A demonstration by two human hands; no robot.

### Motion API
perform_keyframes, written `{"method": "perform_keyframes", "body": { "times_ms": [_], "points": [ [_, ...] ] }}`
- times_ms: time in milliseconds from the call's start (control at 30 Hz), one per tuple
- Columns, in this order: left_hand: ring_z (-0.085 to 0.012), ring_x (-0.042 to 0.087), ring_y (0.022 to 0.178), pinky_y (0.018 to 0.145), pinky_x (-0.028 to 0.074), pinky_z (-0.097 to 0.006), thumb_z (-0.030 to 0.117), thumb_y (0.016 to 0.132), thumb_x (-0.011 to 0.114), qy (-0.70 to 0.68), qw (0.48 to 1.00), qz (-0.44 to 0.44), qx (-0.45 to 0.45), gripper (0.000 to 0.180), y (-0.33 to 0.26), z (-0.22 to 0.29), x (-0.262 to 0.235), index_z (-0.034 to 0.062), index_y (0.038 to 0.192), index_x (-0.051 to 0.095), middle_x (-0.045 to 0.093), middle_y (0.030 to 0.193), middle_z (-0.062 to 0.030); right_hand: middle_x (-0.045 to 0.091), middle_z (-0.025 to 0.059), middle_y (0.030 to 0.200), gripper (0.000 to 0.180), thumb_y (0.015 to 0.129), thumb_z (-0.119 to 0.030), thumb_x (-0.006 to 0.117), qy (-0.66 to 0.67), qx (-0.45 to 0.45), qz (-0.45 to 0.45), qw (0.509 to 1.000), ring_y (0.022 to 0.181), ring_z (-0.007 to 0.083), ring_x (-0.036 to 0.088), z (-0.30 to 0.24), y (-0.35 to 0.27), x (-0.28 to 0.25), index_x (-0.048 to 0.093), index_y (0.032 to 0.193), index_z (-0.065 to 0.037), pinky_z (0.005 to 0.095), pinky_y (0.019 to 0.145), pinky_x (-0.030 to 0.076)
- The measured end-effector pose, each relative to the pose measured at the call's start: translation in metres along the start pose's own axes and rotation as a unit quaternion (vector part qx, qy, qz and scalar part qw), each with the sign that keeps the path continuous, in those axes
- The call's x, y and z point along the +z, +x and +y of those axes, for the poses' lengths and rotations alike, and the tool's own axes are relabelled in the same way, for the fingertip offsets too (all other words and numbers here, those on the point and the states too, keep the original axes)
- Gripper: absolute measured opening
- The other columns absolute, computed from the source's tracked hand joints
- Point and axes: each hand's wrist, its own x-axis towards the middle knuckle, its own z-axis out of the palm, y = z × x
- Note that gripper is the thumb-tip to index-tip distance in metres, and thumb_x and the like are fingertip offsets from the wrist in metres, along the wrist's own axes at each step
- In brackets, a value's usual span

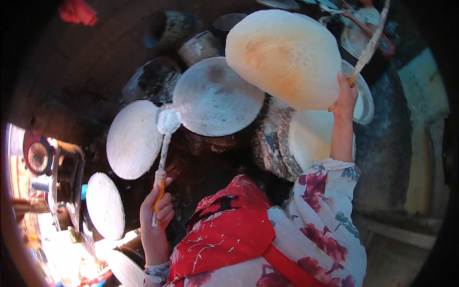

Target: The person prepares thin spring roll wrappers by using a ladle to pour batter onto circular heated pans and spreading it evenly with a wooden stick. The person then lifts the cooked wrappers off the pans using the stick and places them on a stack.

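My left hand [157,205] is wrapped round the orange grip of a ladle [169,119], whose bowl is coated in white batter. That bowl is at the left rim of a round grey griddle [219,98], beside a white-coated disc [134,139]. On the right, my right hand [345,98] is closed at the edge of a large pale flatbread [284,57], browned in the middle. A long batter-crusted stick [370,48] with an orange end also passes through this hand. The flatbread hides part of the griddle's far right side. Another pale disc [311,138] shows below it.
More white discs [105,205] stand at the left. Sooty drums [200,47] and blackened blocks surround the griddle. A fan [38,157] stands at the far left in bright light. Another person [361,26] is at the upper right. A red apron [229,225] covers my front.
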Motion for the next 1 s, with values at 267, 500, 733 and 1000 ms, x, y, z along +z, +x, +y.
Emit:
{"method": "perform_keyframes", "body": {
  "times_ms": [267,500,733,1000],
  "points": [
    [-0.0072,0.033,0.035,0.032,0.027,-0.021,0.028,0.102,0.030,0.025,0.998,-0.041,-0.048,0.042,0.025,0.009,0.025,0.0013,0.135,0.036,0.040,0.060,-0.0001,0.061,0.0112,0.103,0.041,0.086,-0.018,0.065,-0.075,0.083,0.279,0.954,0.089,0.0218,0.061,0.010,-0.090,-0.270,0.052,0.118,0.005,0.0348,0.074,0.051],
    [-0.0072,0.033,0.035,0.032,0.026,-0.019,0.028,0.102,0.028,0.030,0.996,-0.053,-0.068,0.044,0.040,-0.001,0.045,-0.0002,0.136,0.033,0.038,0.059,-0.0003,0.064,0.0081,0.097,0.033,0.086,-0.020,0.064,-0.219,0.229,0.297,0.901,0.081,0.0178,0.061,0.093,-0.144,-0.387,0.059,0.110,0.002,0.0311,0.071,0.049],
    [-0.0072,0.034,0.034,0.033,0.028,-0.020,0.027,0.102,0.030,-0.049,0.998,-0.017,-0.032,0.044,0.022,-0.021,0.050,-0.0011,0.135,0.033,0.037,0.059,-0.0003,0.068,0.0168,0.088,0.037,0.089,-0.035,0.054,-0.780,0.118,0.053,0.612,0.086,0.0316,0.065,0.076,-0.094,-0.391,0.066,0.095,-0.001,0.0425,0.079,0.049],
    [-0.0065,0.036,0.037,0.035,0.028,-0.021,0.025,0.095,0.047,-0.031,0.994,0.063,0.086,0.035,-0.048,-0.056,0.023,0.0040,0.123,0.046,0.040,0.059,0.0016,0.066,0.0176,0.094,0.036,0.093,-0.037,0.049,-0.572,0.132,-0.266,0.765,0.086,0.0387,0.062,0.127,-0.038,-0.132,0.063,0.101,-0.006,0.0462,0.071,0.048]
  ]
}}
